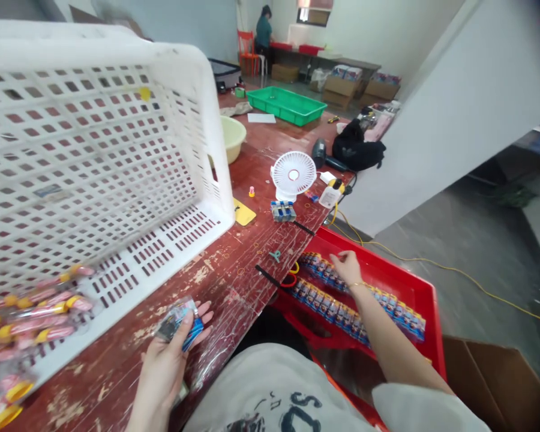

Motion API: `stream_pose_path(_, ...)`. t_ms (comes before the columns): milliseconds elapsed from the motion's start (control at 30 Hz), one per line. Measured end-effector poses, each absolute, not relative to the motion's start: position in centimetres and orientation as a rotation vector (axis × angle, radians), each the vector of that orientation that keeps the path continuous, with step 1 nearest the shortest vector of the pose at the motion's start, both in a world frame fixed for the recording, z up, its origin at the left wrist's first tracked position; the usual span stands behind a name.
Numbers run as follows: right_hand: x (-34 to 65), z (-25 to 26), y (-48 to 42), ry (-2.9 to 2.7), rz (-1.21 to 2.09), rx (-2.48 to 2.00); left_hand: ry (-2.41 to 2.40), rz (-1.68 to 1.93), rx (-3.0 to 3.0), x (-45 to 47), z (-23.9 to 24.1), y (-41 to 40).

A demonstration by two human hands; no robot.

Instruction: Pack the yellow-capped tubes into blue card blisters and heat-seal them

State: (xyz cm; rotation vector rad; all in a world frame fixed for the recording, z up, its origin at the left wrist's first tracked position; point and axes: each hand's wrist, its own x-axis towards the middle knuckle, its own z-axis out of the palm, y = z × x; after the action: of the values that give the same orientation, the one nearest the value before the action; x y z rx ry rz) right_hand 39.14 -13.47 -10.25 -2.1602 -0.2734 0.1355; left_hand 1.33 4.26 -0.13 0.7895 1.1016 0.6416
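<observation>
"Looking through the head view, what is the left hand holding?"

"It is gripping a small bunch of flat blue-and-clear plastic packets between thumb and fingers, over the near edge of the worn red table."

"And the right hand?"

"That one is hanging over the shallow red plastic tray, which is sitting beside the table's right edge. Its thumb and forefinger are bending close together; I cannot tell whether they are pinching anything."

"How are things lying in the tray?"

"Small blue packets with yellow tops are forming two long rows, both running slantwise away from the table edge, roughly along the tray's long outer edge."

"Which hand is lying nearer?"

"The right: the outer row is passing just below its fingers, near the end by the table, though I cannot tell whether they are touching. The left is sitting well apart, across the table's edge."
</observation>
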Motion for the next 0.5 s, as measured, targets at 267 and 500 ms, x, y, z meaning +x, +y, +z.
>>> stream_pose_path(267,24.7,-2.5,-1.1,-1.192,0.463,-1.671,1.065,0.625,0.82,-1.9,0.4,5.4)
stream_pose_path(500,9.0,-1.9,20.3,-1.618,0.75,-1.278,1.146,0.782,0.748,-6.9,1.3,5.9)
